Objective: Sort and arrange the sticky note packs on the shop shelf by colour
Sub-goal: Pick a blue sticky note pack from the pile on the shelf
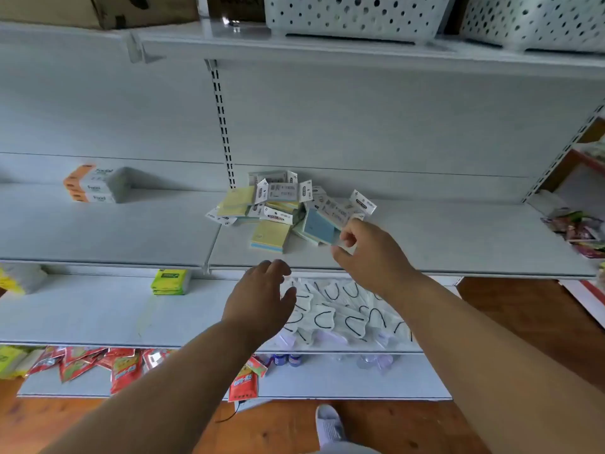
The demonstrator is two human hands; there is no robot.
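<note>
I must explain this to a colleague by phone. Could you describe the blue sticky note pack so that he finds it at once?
Look at the white middle shelf, where a heap of sticky note packs lies. The blue pack leans on the heap's right edge, beside the right hand. It alone shows a blue face; the packs near it are yellow or pale green.

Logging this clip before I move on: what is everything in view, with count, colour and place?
sticky note packs: a jumbled pile, count unclear, yellow, blue and green, middle shelf
blue pack: one, at the pile's right edge, at the right hand's fingertips
tissue packs: small stack, grey and orange, middle shelf left
green pack: one, lower shelf
white masks: a heap, lower shelf
red sachets: many, bottom shelf
baskets: two, white, top shelf
left hand: open, below the pile
right hand: pinching at the blue pack
</note>
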